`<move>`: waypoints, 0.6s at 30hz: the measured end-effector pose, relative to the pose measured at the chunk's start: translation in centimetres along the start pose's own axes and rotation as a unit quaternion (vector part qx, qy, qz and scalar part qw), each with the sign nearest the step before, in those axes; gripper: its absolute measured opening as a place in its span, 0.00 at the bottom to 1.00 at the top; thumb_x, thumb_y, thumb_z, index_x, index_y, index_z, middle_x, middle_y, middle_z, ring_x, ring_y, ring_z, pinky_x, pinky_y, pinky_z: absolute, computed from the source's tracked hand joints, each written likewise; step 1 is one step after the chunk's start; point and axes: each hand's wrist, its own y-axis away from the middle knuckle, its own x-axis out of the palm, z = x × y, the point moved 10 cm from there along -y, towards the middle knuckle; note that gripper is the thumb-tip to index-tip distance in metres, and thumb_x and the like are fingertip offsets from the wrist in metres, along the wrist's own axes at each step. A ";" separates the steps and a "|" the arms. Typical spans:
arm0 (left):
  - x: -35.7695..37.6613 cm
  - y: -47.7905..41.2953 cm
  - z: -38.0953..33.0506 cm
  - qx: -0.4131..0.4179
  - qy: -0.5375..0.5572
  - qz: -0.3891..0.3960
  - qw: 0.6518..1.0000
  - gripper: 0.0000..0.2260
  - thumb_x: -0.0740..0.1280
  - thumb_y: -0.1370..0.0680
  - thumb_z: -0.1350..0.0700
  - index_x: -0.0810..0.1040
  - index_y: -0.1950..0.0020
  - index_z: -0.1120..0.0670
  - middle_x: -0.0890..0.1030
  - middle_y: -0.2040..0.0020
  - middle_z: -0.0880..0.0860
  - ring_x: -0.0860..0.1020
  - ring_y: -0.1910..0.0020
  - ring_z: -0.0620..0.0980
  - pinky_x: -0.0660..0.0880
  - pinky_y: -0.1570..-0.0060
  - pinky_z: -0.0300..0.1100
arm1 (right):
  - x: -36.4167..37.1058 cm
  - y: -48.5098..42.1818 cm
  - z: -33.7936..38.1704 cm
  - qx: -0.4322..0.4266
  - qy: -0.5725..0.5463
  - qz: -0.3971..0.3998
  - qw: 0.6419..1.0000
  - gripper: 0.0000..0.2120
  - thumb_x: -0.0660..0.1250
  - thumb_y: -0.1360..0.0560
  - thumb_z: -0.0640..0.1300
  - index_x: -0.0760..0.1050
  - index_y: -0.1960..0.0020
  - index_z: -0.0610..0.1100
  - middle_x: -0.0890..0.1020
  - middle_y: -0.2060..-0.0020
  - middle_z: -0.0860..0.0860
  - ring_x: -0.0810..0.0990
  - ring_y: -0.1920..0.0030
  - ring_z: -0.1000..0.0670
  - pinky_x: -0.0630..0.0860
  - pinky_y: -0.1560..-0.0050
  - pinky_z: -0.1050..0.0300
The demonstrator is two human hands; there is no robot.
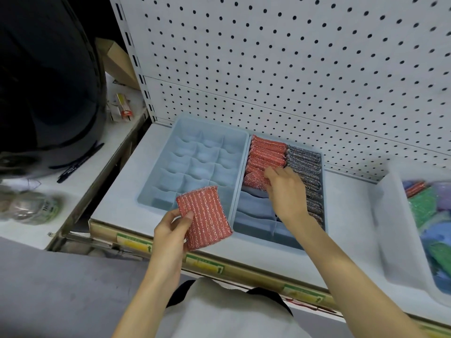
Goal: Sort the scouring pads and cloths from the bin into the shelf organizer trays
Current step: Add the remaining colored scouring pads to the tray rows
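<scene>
My left hand (pixel 170 230) grips a red scouring pad (pixel 204 215) by its lower left edge, holding it above the front of the left grey-blue organizer tray (pixel 156 176), whose small compartments hold nothing. In the right organizer tray (pixel 253 223), red pads (pixel 264 154) stand packed in a row on the left and silver pads (pixel 307 167) on the right. My right hand (pixel 285 189) reaches into this tray, its fingers pressing on the frontmost red pad (pixel 253 179). The white bin (pixel 395 228) at the right holds green, blue and red pads and cloths.
A white pegboard wall (pixel 292 57) rises behind the shelf (pixel 117 198). To the left a lower shelf carries a large black object (pixel 48 81), small packets (pixel 124 108) and a bagged item (pixel 31 206). Price-label strips (pixel 202 264) run along the shelf's front edge.
</scene>
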 end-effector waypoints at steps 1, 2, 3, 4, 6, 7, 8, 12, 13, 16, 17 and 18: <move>-0.2 0.0 0.0 -0.001 0.001 -0.002 1.000 0.10 0.64 0.20 0.57 0.76 0.39 0.57 0.81 0.46 0.57 0.80 0.50 0.52 0.76 0.58 0.44 | 0.2 -0.1 -0.2 0.007 -0.002 -0.002 1.000 0.14 0.78 0.41 0.31 0.78 0.59 0.39 0.79 0.65 0.44 0.75 0.64 0.42 0.73 0.68 0.53; -0.3 -0.1 -0.1 -0.001 0.003 -0.003 1.000 0.10 0.64 0.20 0.57 0.76 0.39 0.57 0.81 0.45 0.58 0.80 0.49 0.53 0.76 0.58 0.45 | 0.4 -0.2 -0.3 0.012 -0.004 -0.002 1.000 0.13 0.78 0.39 0.33 0.78 0.57 0.39 0.78 0.63 0.43 0.75 0.62 0.42 0.73 0.69 0.52; -0.5 -0.1 0.0 -0.002 0.003 -0.005 1.000 0.10 0.64 0.20 0.57 0.76 0.40 0.57 0.81 0.45 0.58 0.80 0.49 0.53 0.77 0.57 0.45 | 0.8 -0.4 -0.5 0.016 -0.008 0.001 1.000 0.14 0.78 0.38 0.33 0.78 0.56 0.38 0.78 0.61 0.42 0.76 0.62 0.42 0.73 0.71 0.53; -0.6 -0.1 0.0 -0.003 0.002 -0.006 1.000 0.09 0.64 0.20 0.57 0.76 0.40 0.56 0.81 0.45 0.58 0.80 0.49 0.54 0.77 0.57 0.45 | 1.2 -0.6 -0.6 0.016 -0.014 0.006 1.000 0.14 0.79 0.38 0.34 0.78 0.55 0.38 0.77 0.60 0.42 0.76 0.61 0.42 0.73 0.74 0.55; -0.6 -0.1 0.1 -0.002 -0.002 -0.003 1.000 0.08 0.64 0.20 0.58 0.76 0.42 0.56 0.81 0.46 0.58 0.80 0.50 0.54 0.76 0.58 0.45 | 2.0 -0.7 -0.5 0.000 -0.019 0.022 1.000 0.15 0.80 0.38 0.35 0.79 0.54 0.38 0.77 0.59 0.42 0.78 0.60 0.42 0.71 0.77 0.58; -0.6 0.0 0.2 -0.004 -0.003 0.000 1.000 0.07 0.65 0.20 0.57 0.76 0.43 0.55 0.81 0.46 0.58 0.80 0.50 0.54 0.76 0.58 0.45 | 2.2 -0.7 -0.3 -0.017 -0.015 0.025 0.999 0.16 0.80 0.38 0.35 0.79 0.54 0.38 0.77 0.59 0.42 0.78 0.59 0.43 0.71 0.77 0.58; -0.5 0.0 0.3 -0.007 -0.005 0.002 1.000 0.07 0.65 0.20 0.57 0.76 0.43 0.55 0.81 0.46 0.58 0.80 0.49 0.54 0.76 0.58 0.46 | 2.1 -0.6 -0.2 -0.032 -0.012 0.023 0.999 0.15 0.79 0.38 0.35 0.80 0.53 0.38 0.78 0.59 0.43 0.78 0.59 0.43 0.72 0.77 0.57; -0.5 0.0 0.7 -0.013 -0.012 0.011 1.000 0.07 0.65 0.21 0.57 0.76 0.43 0.55 0.81 0.45 0.59 0.80 0.48 0.56 0.77 0.54 0.48 | 1.2 -0.2 -0.6 -0.034 -0.059 -0.004 0.998 0.18 0.74 0.35 0.28 0.80 0.47 0.39 0.79 0.57 0.43 0.79 0.57 0.42 0.77 0.76 0.54; -0.4 0.0 0.8 -0.012 -0.014 0.014 1.000 0.07 0.65 0.21 0.57 0.76 0.44 0.55 0.81 0.45 0.59 0.80 0.48 0.56 0.77 0.54 0.49 | 1.1 0.0 -0.6 -0.036 -0.071 -0.009 0.997 0.17 0.73 0.35 0.27 0.79 0.48 0.38 0.80 0.57 0.44 0.79 0.57 0.43 0.78 0.75 0.53; 0.0 0.1 0.8 -0.012 -0.025 0.026 0.999 0.07 0.65 0.21 0.56 0.76 0.43 0.55 0.82 0.45 0.58 0.80 0.47 0.57 0.78 0.51 0.50 | 2.0 0.5 -0.2 -0.050 -0.097 0.004 0.994 0.14 0.71 0.32 0.27 0.80 0.49 0.38 0.81 0.55 0.44 0.80 0.54 0.43 0.81 0.69 0.48; 0.1 0.1 0.7 -0.012 -0.029 0.030 0.999 0.07 0.65 0.21 0.56 0.76 0.43 0.54 0.82 0.46 0.57 0.80 0.47 0.56 0.78 0.49 0.51 | 2.4 0.5 -0.3 -0.035 -0.119 0.010 0.992 0.13 0.70 0.30 0.28 0.80 0.47 0.38 0.81 0.54 0.44 0.81 0.52 0.43 0.82 0.64 0.47; 0.3 0.1 0.7 -0.012 -0.033 0.033 0.999 0.07 0.65 0.21 0.56 0.76 0.43 0.53 0.82 0.46 0.57 0.80 0.47 0.56 0.78 0.47 0.52 | 2.8 0.5 -0.7 -0.005 -0.149 0.016 0.989 0.14 0.68 0.28 0.29 0.80 0.44 0.38 0.81 0.52 0.44 0.81 0.51 0.43 0.82 0.58 0.47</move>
